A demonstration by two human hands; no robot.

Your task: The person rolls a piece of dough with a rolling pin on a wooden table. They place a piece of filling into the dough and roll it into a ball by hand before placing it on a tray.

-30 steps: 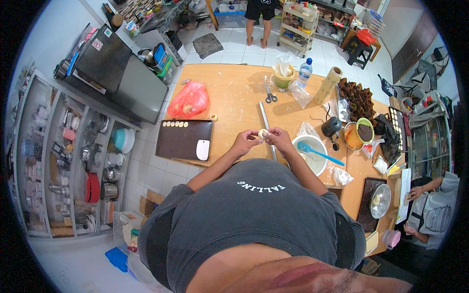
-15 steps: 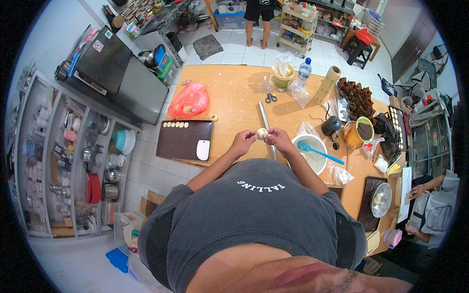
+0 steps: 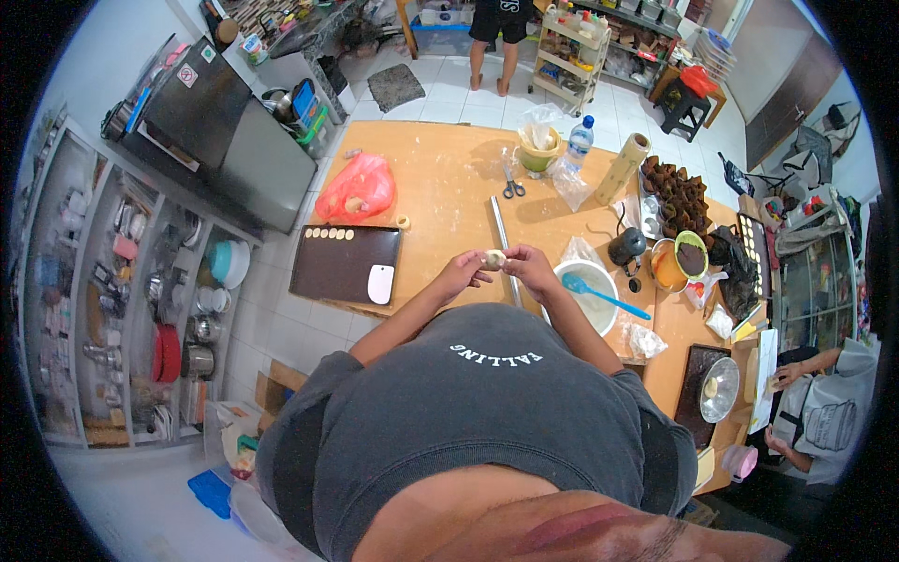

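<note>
A small piece of pale dough (image 3: 493, 259) is held between the fingertips of my two hands, above the table in front of my body. My left hand (image 3: 462, 273) grips its left side with curled fingers. On its other side my right hand (image 3: 532, 270) pinches it. Beneath them a shiny metal rod (image 3: 501, 228) lies lengthwise on the wooden table. Off to the left, a dark baking tray (image 3: 330, 270) bears a row of small pale dough pieces (image 3: 331, 233) and a white flat scraper (image 3: 380, 284). Another small dough piece (image 3: 404, 222) sits beside the tray.
Right of my hands stands a white bowl (image 3: 611, 323) with a blue spatula (image 3: 613, 300). Farther back are scissors (image 3: 513, 187), a pink plastic bag (image 3: 356, 190), a water bottle (image 3: 581, 139) and a wrap roll (image 3: 623, 169). One person works at the right edge; another stands beyond the table.
My fingers have shifted around the dough, which shows a different, darker-centred side now. Both hands stay together at nearly the same spot. The whole view has tilted slightly.
</note>
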